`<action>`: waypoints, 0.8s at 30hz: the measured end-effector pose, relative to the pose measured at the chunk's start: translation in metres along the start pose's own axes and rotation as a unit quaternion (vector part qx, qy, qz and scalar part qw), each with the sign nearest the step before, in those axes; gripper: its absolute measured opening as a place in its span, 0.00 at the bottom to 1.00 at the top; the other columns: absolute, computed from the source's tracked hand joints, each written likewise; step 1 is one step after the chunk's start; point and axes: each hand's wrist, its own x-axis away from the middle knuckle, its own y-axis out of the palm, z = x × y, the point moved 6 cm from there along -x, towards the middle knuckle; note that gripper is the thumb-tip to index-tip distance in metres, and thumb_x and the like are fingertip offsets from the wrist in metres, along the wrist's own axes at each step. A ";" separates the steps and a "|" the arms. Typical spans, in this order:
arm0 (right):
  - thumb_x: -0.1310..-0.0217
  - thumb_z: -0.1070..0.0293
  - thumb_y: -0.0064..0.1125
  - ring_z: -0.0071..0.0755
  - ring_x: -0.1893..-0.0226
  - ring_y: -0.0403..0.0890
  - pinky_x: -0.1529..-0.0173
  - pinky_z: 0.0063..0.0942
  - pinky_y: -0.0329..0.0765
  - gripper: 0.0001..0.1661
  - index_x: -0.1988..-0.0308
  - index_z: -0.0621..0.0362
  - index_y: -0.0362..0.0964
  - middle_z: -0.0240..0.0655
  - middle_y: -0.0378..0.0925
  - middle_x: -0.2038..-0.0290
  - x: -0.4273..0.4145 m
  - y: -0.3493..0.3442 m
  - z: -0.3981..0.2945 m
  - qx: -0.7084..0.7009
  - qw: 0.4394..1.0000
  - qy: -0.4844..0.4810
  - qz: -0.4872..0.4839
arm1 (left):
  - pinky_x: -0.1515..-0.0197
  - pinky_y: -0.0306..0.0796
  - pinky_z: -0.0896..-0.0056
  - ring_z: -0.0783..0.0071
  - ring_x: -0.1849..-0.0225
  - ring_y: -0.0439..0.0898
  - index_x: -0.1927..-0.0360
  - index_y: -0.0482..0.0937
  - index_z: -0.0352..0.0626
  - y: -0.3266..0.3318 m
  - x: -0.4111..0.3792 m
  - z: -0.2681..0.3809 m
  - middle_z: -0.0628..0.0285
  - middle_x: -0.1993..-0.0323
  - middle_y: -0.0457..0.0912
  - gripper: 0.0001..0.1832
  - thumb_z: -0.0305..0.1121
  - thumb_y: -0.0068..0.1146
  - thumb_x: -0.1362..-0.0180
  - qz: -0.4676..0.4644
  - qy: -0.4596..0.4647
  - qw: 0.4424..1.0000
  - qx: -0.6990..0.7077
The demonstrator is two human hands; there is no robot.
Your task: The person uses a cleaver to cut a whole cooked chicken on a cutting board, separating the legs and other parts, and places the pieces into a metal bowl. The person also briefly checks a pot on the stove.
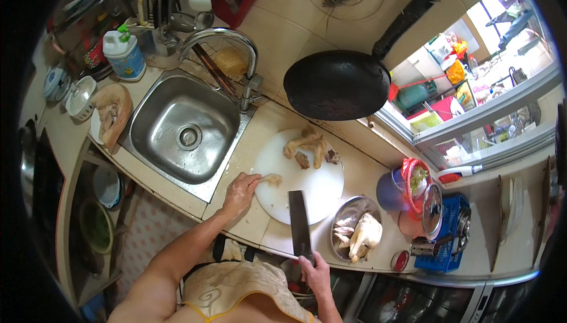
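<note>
A round white cutting board (316, 194) lies on the tiled counter. My left hand (241, 192) pinches the end of a small pale piece of poultry (272, 179) at the board's left edge. My right hand (315, 273) grips a cleaver (301, 223), its broad dark blade reaching over the board's near edge. Several pieces of poultry (310, 145) rest at the far side of the board, with a small darker piece (332, 156) by its right rim. To the right, a steel bowl (346, 207) holds a large piece of pale poultry (366, 234) and smaller pieces.
Left of the board is a steel sink (177, 114) with a curved faucet (252, 52). A black frying pan (336, 86) hangs on the wall behind. A blue basket (443, 252), a red-rimmed bucket (392, 190) and a small red-topped jar (400, 261) stand on the right.
</note>
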 end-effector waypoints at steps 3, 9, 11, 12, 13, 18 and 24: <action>0.23 0.58 0.62 0.26 0.84 0.74 0.79 0.26 0.73 0.14 0.58 0.58 0.75 0.34 0.77 0.75 -0.006 -0.008 0.039 -0.248 0.968 0.025 -0.034 | 0.56 0.79 0.50 0.45 0.61 0.83 0.48 0.86 0.42 0.002 -0.005 0.015 0.50 0.60 0.79 0.11 0.34 0.62 0.29 0.042 0.070 0.995 -0.055; 0.21 0.43 0.57 0.34 0.82 0.73 0.76 0.30 0.73 0.22 0.53 0.50 0.67 0.39 0.75 0.74 -0.013 0.012 0.116 -0.470 0.872 0.095 -0.103 | 0.64 0.77 0.48 0.48 0.66 0.80 0.52 0.85 0.43 0.029 -0.021 0.046 0.51 0.65 0.73 0.09 0.33 0.65 0.32 -0.055 0.126 0.968 -0.209; 0.21 0.43 0.57 0.34 0.82 0.73 0.76 0.31 0.73 0.21 0.54 0.49 0.67 0.39 0.75 0.74 -0.015 0.022 0.121 -0.490 0.859 0.099 -0.109 | 0.64 0.76 0.49 0.49 0.65 0.80 0.54 0.84 0.41 0.022 -0.019 0.056 0.51 0.65 0.74 0.08 0.30 0.66 0.34 0.007 0.154 0.963 -0.220; 0.21 0.43 0.57 0.32 0.81 0.73 0.77 0.28 0.73 0.21 0.54 0.49 0.67 0.38 0.75 0.74 -0.018 0.028 0.118 -0.491 0.857 0.100 -0.121 | 0.65 0.76 0.49 0.49 0.65 0.80 0.55 0.83 0.41 0.018 -0.016 0.060 0.51 0.65 0.75 0.07 0.29 0.66 0.35 0.040 0.169 0.959 -0.225; 0.21 0.43 0.56 0.32 0.82 0.73 0.76 0.28 0.73 0.21 0.53 0.49 0.68 0.38 0.75 0.74 -0.020 0.031 0.113 -0.474 0.865 0.103 -0.130 | 0.64 0.76 0.49 0.49 0.64 0.80 0.56 0.83 0.40 0.020 -0.007 0.055 0.51 0.65 0.75 0.07 0.28 0.66 0.36 0.018 0.202 0.960 -0.195; 0.21 0.46 0.57 0.30 0.82 0.73 0.77 0.25 0.72 0.20 0.54 0.51 0.68 0.38 0.74 0.74 -0.024 0.041 0.082 -0.417 0.889 0.110 -0.153 | 0.60 0.76 0.51 0.49 0.62 0.80 0.59 0.81 0.40 0.028 0.046 0.047 0.53 0.65 0.78 0.07 0.23 0.65 0.40 -0.092 0.210 0.967 -0.113; 0.23 0.46 0.60 0.26 0.82 0.72 0.78 0.22 0.72 0.20 0.54 0.51 0.69 0.36 0.73 0.75 -0.025 0.045 0.072 -0.402 0.895 0.106 -0.160 | 0.62 0.75 0.54 0.52 0.65 0.80 0.64 0.83 0.41 0.044 0.037 0.049 0.56 0.69 0.77 0.05 0.22 0.67 0.42 -0.072 0.207 0.968 -0.120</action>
